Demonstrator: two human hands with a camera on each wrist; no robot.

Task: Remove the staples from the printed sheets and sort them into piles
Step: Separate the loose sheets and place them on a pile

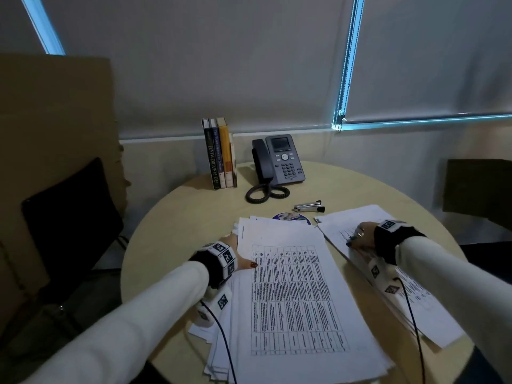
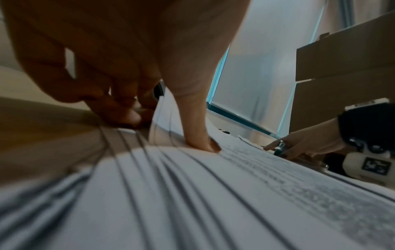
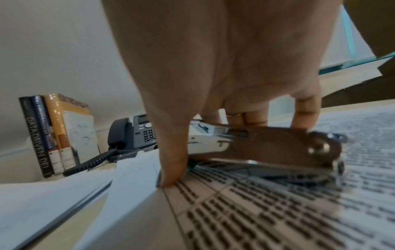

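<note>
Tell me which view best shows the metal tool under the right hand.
The right wrist view: the metal tool fills the frame, lying on the printed sheet with the right hand curled over it. In the head view the hand covers it almost completely. The left wrist view shows only a small, blurred glimpse of it beneath that hand.

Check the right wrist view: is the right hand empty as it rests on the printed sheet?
No. The right hand holds a metal staple remover against the printed sheet, its fingers curled over the tool's top.

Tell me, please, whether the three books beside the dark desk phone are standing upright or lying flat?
Upright. The three books stand on end on the round beige table, spines facing out.
</note>
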